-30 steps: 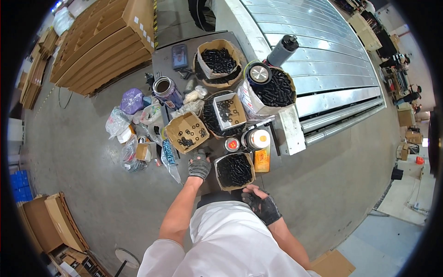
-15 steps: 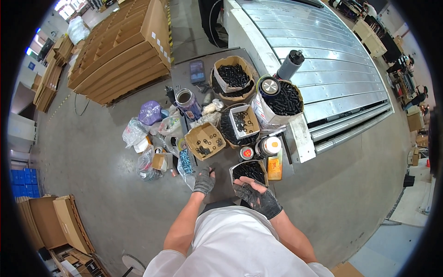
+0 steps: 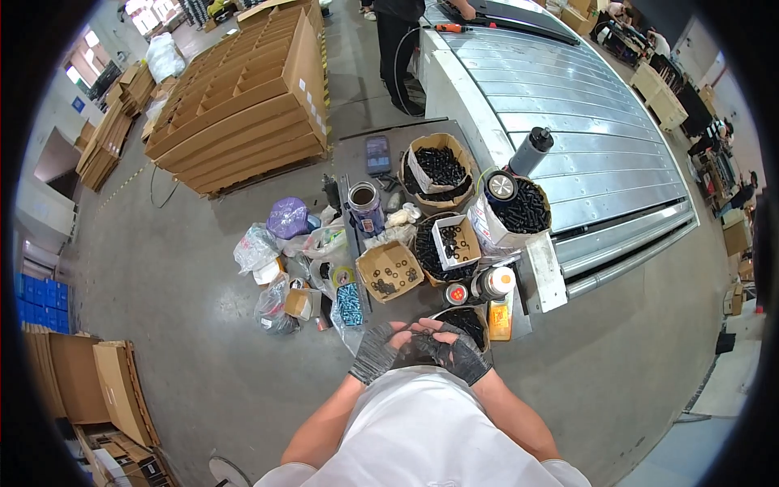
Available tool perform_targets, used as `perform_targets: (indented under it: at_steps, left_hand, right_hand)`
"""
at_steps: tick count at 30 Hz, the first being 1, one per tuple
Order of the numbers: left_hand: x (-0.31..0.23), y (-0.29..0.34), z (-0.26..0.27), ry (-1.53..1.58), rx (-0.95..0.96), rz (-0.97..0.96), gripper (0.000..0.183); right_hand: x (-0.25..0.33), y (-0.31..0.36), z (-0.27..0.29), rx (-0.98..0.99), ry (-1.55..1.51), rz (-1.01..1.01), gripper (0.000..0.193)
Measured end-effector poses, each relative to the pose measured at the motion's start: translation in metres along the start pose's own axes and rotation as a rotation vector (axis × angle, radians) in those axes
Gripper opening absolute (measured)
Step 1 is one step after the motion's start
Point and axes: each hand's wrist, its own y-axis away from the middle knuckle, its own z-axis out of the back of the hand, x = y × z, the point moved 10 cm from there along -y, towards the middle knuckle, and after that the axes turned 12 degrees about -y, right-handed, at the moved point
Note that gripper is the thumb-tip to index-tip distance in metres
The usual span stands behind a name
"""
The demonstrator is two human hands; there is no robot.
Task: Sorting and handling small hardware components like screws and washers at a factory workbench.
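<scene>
My left hand [image 3: 380, 349] and my right hand [image 3: 456, 349] meet in front of my white shirt, both in dark grey gloves that leave the fingertips bare. Their fingers are bent and pinched together at the tips; whatever small dark pieces lie between them are too small to make out. Partly behind my right hand stands a box of black screw-like parts [image 3: 468, 321]. Farther off, a shallow cardboard box [image 3: 391, 284] holds loose dark rings, and a small white box [image 3: 456, 242] with more rings rests on a larger container of black parts [image 3: 430, 256].
Beside these stand a white bottle with an orange cap [image 3: 494, 282], a small round tin [image 3: 457, 294], an orange pack [image 3: 501, 321], an open metal cup [image 3: 365, 207] and a phone [image 3: 377, 155]. Bags [image 3: 277, 304] lie left; a slatted metal conveyor [image 3: 568, 122] runs right. Another person stands beyond.
My left hand has moved right and my right hand has drawn in, so their fingertips now meet. The view has shifted, and more of the other person shows at the far conveyor end.
</scene>
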Motion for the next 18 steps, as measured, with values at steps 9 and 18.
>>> perform_targets:
  at_steps: [9, 18]
  left_hand:
    - [0.014, -0.013, -0.006, -0.238, -0.034, -0.136, 0.031]
    - [0.04, -0.024, -0.019, 0.126, -0.059, 0.049, 0.026]
  right_hand:
    - [0.007, -0.007, -0.017, -0.07, 0.285, 0.094, 0.05]
    - [0.007, -0.015, 0.017, -0.213, 0.277, 0.243, 0.035]
